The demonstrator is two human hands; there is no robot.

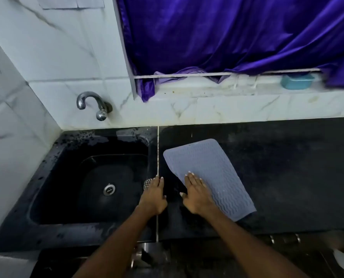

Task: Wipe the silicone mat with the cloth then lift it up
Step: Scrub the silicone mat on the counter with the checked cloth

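A grey-blue silicone mat with a wavy ribbed surface lies flat and slanted on the black counter, right of the sink. My right hand rests flat on the mat's near left edge, fingers spread, holding nothing. My left hand lies on the counter strip between sink and mat, over a checkered cloth of which only a small part shows at my fingertips. Whether the fingers grip the cloth I cannot tell.
A black sink with a metal drain fills the left; a chrome tap sticks out of the tiled wall above it. Purple curtain hangs over the sill, where a teal soap dish sits. Dark counter stretches right.
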